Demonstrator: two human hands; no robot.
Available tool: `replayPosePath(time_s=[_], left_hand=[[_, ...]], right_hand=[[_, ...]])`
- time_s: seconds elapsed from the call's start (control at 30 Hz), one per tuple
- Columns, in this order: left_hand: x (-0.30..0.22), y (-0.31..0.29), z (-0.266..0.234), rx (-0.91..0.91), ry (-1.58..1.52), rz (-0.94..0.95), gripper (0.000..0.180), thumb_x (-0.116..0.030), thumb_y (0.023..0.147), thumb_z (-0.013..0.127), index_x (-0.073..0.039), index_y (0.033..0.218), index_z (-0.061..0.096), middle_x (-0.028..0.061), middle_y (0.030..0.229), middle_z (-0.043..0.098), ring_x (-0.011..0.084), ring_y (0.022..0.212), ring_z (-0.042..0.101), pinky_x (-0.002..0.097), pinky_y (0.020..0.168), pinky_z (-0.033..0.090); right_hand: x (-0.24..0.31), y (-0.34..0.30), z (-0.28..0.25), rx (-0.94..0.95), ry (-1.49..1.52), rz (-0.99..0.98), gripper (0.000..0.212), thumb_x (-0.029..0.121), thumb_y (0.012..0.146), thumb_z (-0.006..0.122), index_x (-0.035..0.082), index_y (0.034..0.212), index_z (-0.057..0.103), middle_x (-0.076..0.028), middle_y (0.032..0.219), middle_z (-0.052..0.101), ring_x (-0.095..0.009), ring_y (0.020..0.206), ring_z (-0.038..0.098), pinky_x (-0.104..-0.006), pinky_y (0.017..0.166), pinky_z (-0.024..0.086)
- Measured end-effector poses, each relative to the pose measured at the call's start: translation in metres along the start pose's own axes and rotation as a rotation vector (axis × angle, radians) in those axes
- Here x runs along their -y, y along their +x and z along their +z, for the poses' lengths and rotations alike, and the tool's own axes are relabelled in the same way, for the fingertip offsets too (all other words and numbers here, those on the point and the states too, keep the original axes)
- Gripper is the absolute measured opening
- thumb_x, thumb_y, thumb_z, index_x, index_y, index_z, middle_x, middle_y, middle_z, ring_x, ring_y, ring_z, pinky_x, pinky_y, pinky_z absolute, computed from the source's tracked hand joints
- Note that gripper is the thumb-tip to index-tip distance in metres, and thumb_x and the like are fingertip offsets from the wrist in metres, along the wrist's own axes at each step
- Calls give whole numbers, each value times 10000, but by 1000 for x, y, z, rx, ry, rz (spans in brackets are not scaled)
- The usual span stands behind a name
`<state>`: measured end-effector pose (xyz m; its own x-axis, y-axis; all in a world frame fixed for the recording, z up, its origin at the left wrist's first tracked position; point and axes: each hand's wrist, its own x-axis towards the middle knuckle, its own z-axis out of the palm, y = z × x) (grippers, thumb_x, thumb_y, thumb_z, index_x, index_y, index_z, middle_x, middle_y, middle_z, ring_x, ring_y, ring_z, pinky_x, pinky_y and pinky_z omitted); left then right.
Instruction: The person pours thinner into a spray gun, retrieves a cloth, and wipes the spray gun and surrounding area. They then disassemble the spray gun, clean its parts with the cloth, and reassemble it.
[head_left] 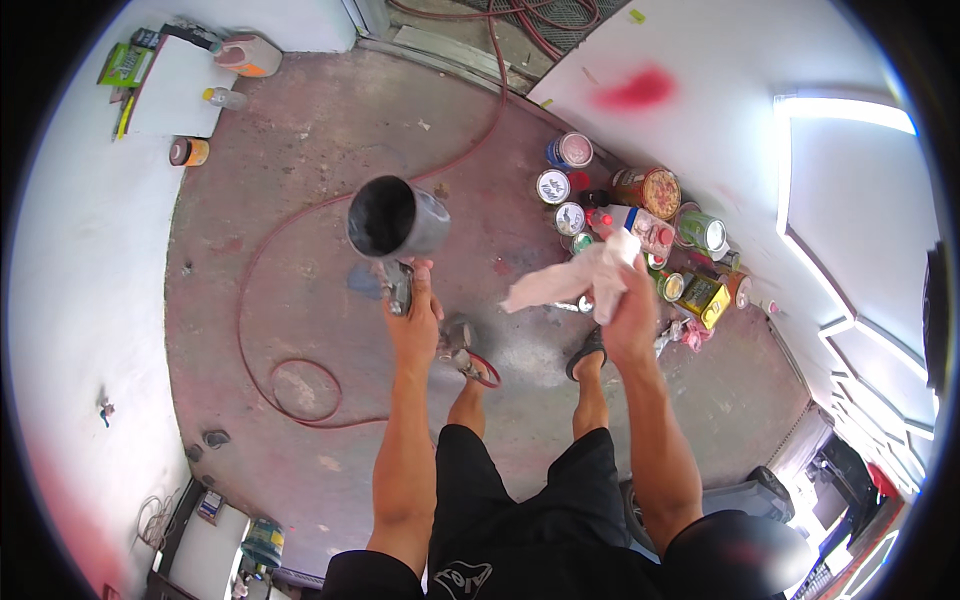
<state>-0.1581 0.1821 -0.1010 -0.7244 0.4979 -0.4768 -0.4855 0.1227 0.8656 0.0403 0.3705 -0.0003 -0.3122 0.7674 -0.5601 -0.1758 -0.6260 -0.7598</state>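
— Shorts (520, 500), black, are sitting nearest the lens at the bottom, with both forearms rising from there. What is the left hand doing?

— Left hand (415, 320) is closing around the grip of a spray gun (400, 285), holding it up over the floor (300, 200). The gun's cup (395, 218) is sitting on top, its long axis tilting up and toward the camera, so the open dark mouth is facing us and slightly left.

— And the hose?

— A red hose (290, 225) is running from below the hand, looping on the floor to the left and then curving away toward the top, where more hose is lying coiled.

— What is lying further left?

— A tape roll (188, 151), a small bottle (222, 97) and a jug (248, 55) are lying near the white wall, well apart from the gun.

— Now the right side?

— Right hand (628, 300) is gripping a white rag (575, 275), which is hanging out leftward from the fist, its loose end pointing toward the gun but staying apart from it. I cannot tell how tightly the fingers are closing.

— Beyond it?

— Paint cans (570, 170) are crowding just behind the rag against a white panel (720, 110) bearing a red smear (632, 90). A sandalled foot (588, 352) is showing below the right hand.
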Motion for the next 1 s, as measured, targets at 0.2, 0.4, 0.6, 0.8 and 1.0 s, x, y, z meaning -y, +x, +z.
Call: replayPosePath(time_s=[0.2,0.4,0.6,0.8,1.0], left_hand=[[10,-17,-12,14,464,453,350,-164,1107,665,-20,1417,594,100,1088,719,203,755,666,358,682,544],[-23,-44,-6,340,716,476,486,-44,974,695,-24,1449,591,199,1132,721,400,919,758,418,806,597],[-30,-75,6,507,868,532,547,18,928,688,27,1467,595,232,1172,739,402,963,760,427,828,600],[-15,-85,30,759,973,696,605,43,829,718,4,1425,620,222,1176,741,425,929,757,439,766,598],[25,-103,58,853,1068,758,587,18,803,744,-28,1379,639,201,1192,750,405,933,766,446,747,596]], right_hand=[[77,-81,29,79,-393,-220,514,26,988,722,14,1484,585,-51,1292,703,-167,1171,690,-337,954,575],[80,-100,37,396,-1280,-654,316,4,866,891,32,1151,757,-173,1228,735,-335,1029,782,-390,883,649],[33,-97,-6,428,-1364,-746,201,47,838,749,-37,1021,752,-230,1281,691,-368,1170,718,-443,949,608],[23,-108,-81,757,-1483,-132,68,9,792,679,-29,737,690,-264,976,725,-390,954,740,-535,691,548],[-24,-103,-157,686,-1178,106,213,76,873,609,-107,845,716,-328,905,738,-501,927,749,-530,820,595]])
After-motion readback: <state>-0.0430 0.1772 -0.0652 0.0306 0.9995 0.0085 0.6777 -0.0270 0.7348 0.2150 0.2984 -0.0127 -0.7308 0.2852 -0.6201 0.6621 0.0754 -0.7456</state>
